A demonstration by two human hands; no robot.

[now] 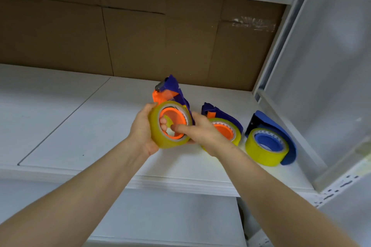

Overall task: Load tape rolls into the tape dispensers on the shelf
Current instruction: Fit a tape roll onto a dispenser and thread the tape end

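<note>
Hands first: your left hand [141, 132] gripped the yellow tape roll [160, 141] from its left side, palm against the outer band, and two fingertips [163, 124] showed through the open centre. Your right hand [202, 134] held the same assembly from the right, its thumb laid across the orange hub [174, 114]; its other fingers were hidden behind, so you could not tell how they lay. The roll sat on that hub, on the purple dispenser [172, 88] you held tilted just above the white shelf [80, 126], its cutter end pointing up and away from you.

To the right, a second purple dispenser [222, 115] rested on the shelf with its own yellow roll [236, 132] round an orange core, partly hidden by your right hand. Just beside it, farthest right, a blue dispenser [269, 124] carried a third yellow roll [265, 152]. Brown cardboard [140, 36] lined the back of the shelf.
</note>
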